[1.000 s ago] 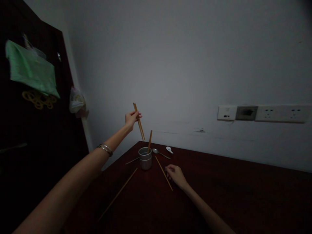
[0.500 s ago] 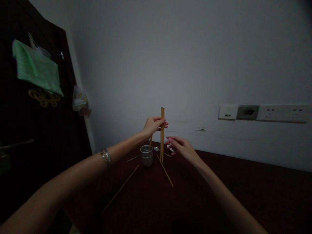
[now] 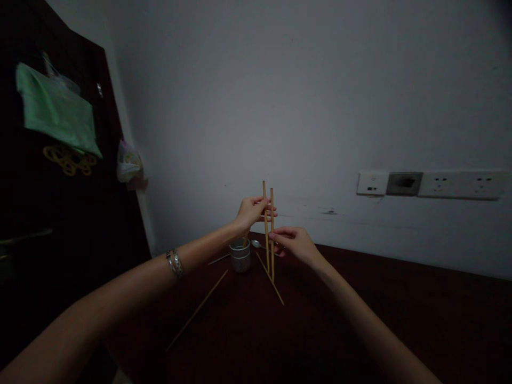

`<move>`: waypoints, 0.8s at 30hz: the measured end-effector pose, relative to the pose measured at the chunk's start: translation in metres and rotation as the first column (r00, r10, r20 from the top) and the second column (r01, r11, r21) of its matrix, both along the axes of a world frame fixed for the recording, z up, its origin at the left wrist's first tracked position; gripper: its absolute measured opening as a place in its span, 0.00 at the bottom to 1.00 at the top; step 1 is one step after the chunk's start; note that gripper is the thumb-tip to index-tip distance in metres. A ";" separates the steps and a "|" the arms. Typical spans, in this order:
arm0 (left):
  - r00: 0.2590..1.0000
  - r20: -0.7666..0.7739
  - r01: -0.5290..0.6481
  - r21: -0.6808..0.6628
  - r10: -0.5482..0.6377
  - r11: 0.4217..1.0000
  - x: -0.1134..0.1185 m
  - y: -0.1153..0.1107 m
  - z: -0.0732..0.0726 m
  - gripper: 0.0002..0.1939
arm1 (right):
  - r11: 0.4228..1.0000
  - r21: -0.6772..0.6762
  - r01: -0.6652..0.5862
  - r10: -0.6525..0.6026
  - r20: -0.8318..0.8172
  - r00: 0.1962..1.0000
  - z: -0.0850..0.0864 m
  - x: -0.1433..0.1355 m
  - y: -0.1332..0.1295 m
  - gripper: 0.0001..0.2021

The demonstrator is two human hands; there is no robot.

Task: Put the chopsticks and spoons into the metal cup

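Note:
My left hand (image 3: 254,210) is closed near the upper part of an upright wooden chopstick (image 3: 266,234). A second upright chopstick (image 3: 272,264) stands close on its right, pinched lower down between the thumb and fingers of my right hand (image 3: 286,241). Just left of them is a grey metal cup (image 3: 240,258) with a chopstick (image 3: 246,240) leaning in it, its upper part hidden by my left hand. One loose chopstick (image 3: 279,295) lies slanted under the upright ones, and another (image 3: 198,309) lies at the front left.
A spoon (image 3: 256,244) lies behind the upright chopsticks on the dark red table (image 3: 360,298). A thin utensil (image 3: 219,259) lies left of the cup. The wall with sockets (image 3: 440,184) rises behind, and a dark door with a green cloth (image 3: 58,109) is at the left.
My right hand has moved left and closed on the right chopstick. The two upright chopsticks, close together before, now stand slightly apart, the right one lower.

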State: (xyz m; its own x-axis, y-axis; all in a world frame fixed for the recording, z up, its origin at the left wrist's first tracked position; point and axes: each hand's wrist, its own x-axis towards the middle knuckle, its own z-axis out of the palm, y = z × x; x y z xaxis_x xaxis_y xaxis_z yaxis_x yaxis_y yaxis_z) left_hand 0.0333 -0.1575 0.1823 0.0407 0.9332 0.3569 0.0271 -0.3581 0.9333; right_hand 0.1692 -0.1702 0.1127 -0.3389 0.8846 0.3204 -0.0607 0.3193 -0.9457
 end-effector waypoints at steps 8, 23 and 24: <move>0.916 -0.242 -0.291 0.145 0.319 0.946 -0.092 0.065 0.027 0.13 | 0.995 0.001 0.098 -0.092 0.359 0.929 -0.052 0.036 0.036 0.11; -0.090 -0.980 -0.442 0.199 0.178 0.875 -0.225 0.145 -0.121 0.14 | 0.976 0.217 0.026 -0.191 0.790 0.583 -0.129 0.036 0.075 0.08; -0.085 -0.982 -0.439 0.188 0.168 0.879 -0.223 0.147 -0.128 0.15 | 0.976 0.217 0.013 -0.184 0.795 0.579 -0.132 0.034 0.076 0.08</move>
State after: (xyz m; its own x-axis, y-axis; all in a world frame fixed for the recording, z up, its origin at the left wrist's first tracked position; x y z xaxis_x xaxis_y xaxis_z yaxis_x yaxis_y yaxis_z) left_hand -0.1901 -0.0107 0.0540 -0.0940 0.9864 0.1350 0.9897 0.1073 -0.0952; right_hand 0.2030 -0.0939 -0.0191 -0.4461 0.8888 0.1045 0.7402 0.4321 -0.5153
